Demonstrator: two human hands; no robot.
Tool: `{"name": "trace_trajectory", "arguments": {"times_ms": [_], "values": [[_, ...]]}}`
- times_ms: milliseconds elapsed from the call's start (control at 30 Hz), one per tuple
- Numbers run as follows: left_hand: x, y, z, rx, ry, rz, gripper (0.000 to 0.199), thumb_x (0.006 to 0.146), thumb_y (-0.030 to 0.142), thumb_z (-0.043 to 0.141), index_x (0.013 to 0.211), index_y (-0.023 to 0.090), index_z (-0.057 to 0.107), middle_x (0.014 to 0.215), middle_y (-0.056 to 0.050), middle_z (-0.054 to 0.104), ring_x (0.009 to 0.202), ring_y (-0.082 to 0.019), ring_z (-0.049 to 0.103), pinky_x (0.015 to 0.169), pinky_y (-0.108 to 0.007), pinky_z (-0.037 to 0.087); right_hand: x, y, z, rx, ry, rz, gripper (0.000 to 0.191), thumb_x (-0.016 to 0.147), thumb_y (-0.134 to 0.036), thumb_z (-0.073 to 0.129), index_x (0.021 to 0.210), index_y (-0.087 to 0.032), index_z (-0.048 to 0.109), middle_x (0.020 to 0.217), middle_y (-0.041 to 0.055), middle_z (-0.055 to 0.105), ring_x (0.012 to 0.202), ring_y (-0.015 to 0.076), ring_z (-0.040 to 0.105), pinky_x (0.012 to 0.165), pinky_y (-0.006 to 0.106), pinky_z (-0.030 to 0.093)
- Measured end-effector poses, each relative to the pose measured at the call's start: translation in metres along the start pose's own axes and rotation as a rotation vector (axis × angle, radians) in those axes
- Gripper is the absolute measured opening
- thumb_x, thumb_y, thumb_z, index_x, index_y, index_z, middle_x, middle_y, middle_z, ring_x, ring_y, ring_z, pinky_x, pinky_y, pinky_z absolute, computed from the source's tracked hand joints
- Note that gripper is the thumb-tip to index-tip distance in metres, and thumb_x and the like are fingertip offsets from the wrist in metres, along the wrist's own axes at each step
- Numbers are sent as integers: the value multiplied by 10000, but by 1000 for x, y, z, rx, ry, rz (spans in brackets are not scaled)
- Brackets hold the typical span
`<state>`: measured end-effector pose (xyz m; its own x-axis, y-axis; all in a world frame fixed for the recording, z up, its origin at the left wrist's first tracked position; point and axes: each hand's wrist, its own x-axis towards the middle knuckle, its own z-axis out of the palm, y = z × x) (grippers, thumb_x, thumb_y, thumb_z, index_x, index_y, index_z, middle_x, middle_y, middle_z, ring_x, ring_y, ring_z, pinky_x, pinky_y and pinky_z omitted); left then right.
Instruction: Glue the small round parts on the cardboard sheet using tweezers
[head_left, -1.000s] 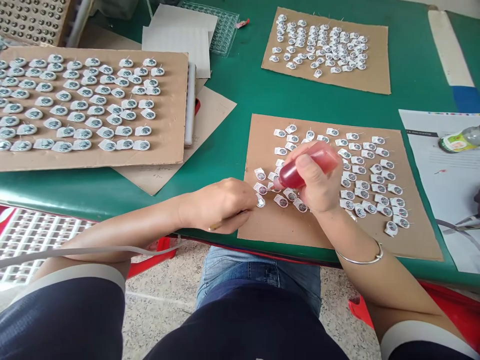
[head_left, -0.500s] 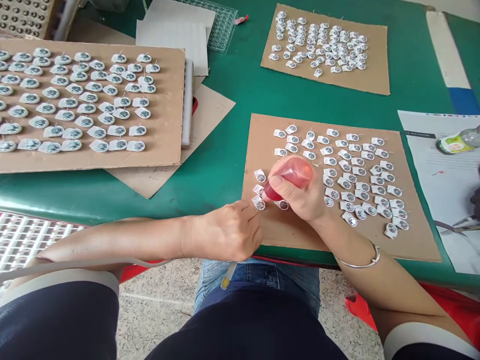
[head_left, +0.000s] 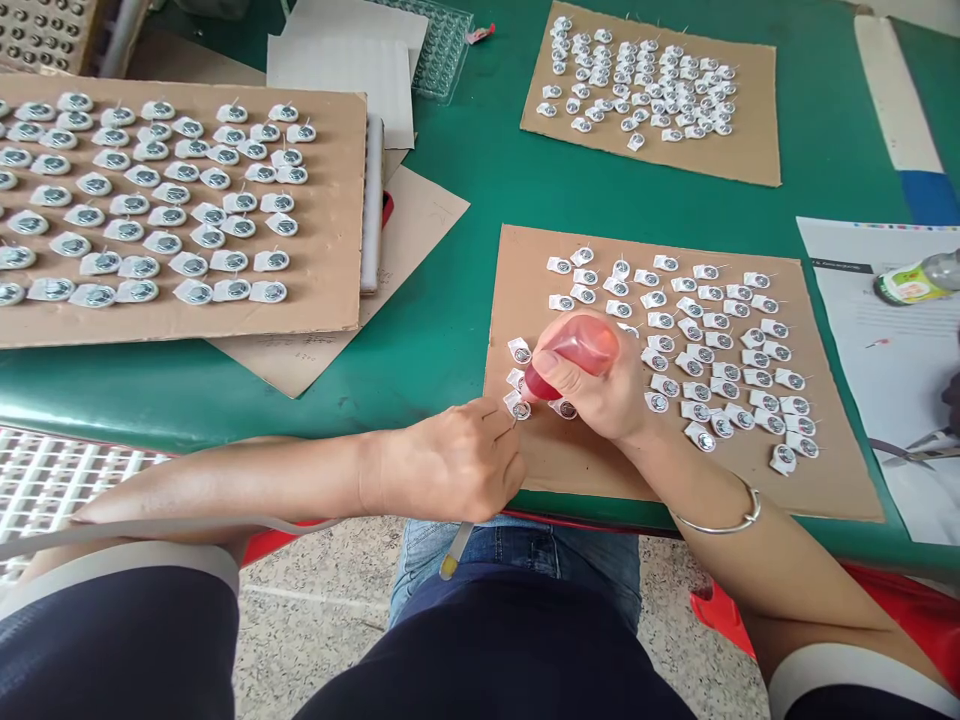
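My right hand (head_left: 611, 395) is closed round a soft red squeeze bottle (head_left: 581, 345), its darker end tilted down to the left. That end is right by a small white piece with a round dark-patterned face (head_left: 517, 405) at the left of the near cardboard sheet (head_left: 592, 460). Beside the same piece, my left hand (head_left: 469, 460) is closed with its knuckles up. A slim pale tool with a yellow end (head_left: 455, 552) sticks out below this hand; its other end is hidden. Several similar white pieces lie in uneven rows on the sheet.
More white pieces cover a raised cardboard sheet (head_left: 322, 220) at left and a far cardboard sheet (head_left: 754, 120). A clear plastic tray (head_left: 444, 50) sits at the back. Right, a bottle with a green-yellow label (head_left: 919, 280) and scissors (head_left: 911, 452) lie on printed paper (head_left: 847, 300).
The bottle and my right hand have shifted very slightly left, with the bottle's end closer to the small white piece. My left hand stays in place.
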<state>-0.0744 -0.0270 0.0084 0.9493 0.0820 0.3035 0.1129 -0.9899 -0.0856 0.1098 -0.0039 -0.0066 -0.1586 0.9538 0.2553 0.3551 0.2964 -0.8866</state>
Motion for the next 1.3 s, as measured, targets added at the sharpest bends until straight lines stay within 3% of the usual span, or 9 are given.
{"name": "trace_trajectory", "arguments": {"times_ms": [300,733,1300], "values": [[1,0,-2,6,-5,-5,244,796,63,499,571,153,464,538,-20,497,485,-140,446,489,-295,328,1,-3,-1,18,9,10,215,752,-378,643,740,-180,560,726,29,599,658,139,570,649,323,482],[-2,-2,-2,-30,-33,-17,238,808,51,484,592,151,460,566,-21,495,517,-132,435,509,-298,318,2,-1,-2,8,16,12,246,754,-413,635,739,-185,544,683,27,583,619,143,550,620,336,482],[-4,-11,-1,-222,-29,-82,231,812,63,433,602,151,472,593,-29,469,549,-145,385,539,-308,311,3,-2,-4,-17,45,-111,163,736,-297,669,708,-183,556,702,8,606,634,120,563,588,294,474]]}}
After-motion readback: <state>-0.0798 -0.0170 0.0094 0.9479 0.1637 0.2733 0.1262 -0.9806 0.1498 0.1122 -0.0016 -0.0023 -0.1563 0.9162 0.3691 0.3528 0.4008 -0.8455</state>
